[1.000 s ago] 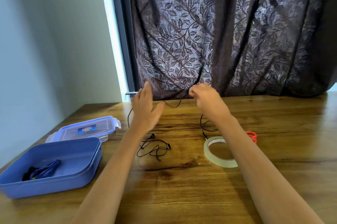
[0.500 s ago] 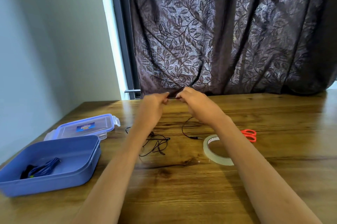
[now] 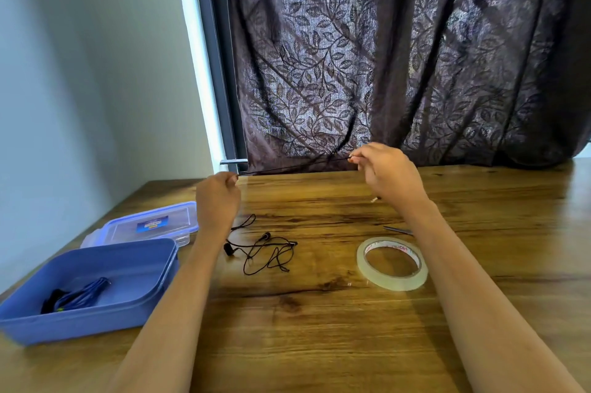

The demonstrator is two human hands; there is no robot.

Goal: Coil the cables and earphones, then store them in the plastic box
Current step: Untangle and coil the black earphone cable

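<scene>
**Black cord pulled tight between two hands**

Moved apart since half a second ago: both hands, then almost touching above the far table edge, now well separated, with the thin black earphone cord [image 3: 294, 167] stretched in a straight line between them. Left hand [image 3: 218, 197] lower and nearer, closed as a fist, pinching one end of the stretched part between thumb and fingers. Right hand [image 3: 388, 176] higher and further, pinching the other end with the fingertips [image 3: 353, 158], other fingers curled. Small pale tip, maybe the plug, visible under the right palm; cannot tell for sure.

Rest of the same cord hanging down from the left hand and lying loose on the brown wooden table [image 3: 319, 328], with the two black earbuds in a small tangle between the forearms.

At left, open blue plastic box [image 3: 134, 300] near the table edge, holding already a coiled blue cable [image 3: 83, 293]. Just behind the box, touching or almost touching it, clear lid with blue rim and clips [image 3: 150, 223], lying flat.

At right, roll of transparent adhesive tape [image 3: 392, 263] lying flat just beside the right forearm. Behind it, metal blades of scissors [image 3: 398, 229] partly hidden by the arm. Dark leaf-pattern curtain [image 3: 399, 57] behind the table.
</scene>
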